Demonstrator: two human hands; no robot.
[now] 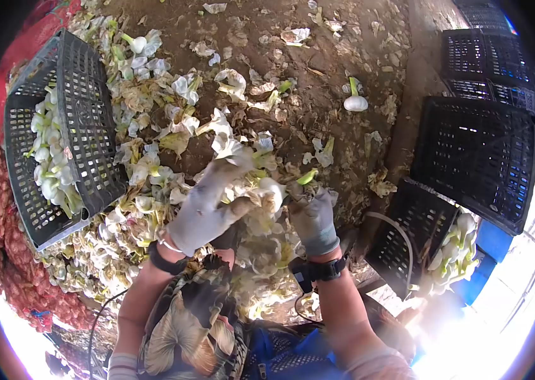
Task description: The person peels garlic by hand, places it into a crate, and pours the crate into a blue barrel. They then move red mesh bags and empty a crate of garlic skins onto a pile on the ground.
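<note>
One garlic bulb [271, 191] between left hand [207, 206] and right hand [316, 221]; husks [264, 239] beneath.

White glare in lower corners, left hand [207, 206] blurry.

My gloves [201, 212] white, grey in patches; garlic [272, 192] white, stem [307, 177] green. Crates [476, 158] black, grid-holed. Net sacks [11, 269] red. Floor [324, 57] brown. My clothing [179, 335] black, tan leaf print.

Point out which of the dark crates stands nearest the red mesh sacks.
The left-hand crate, holding pale bulbs: it sits beside the red mesh sacks; the other dark crates are on the right.
</note>
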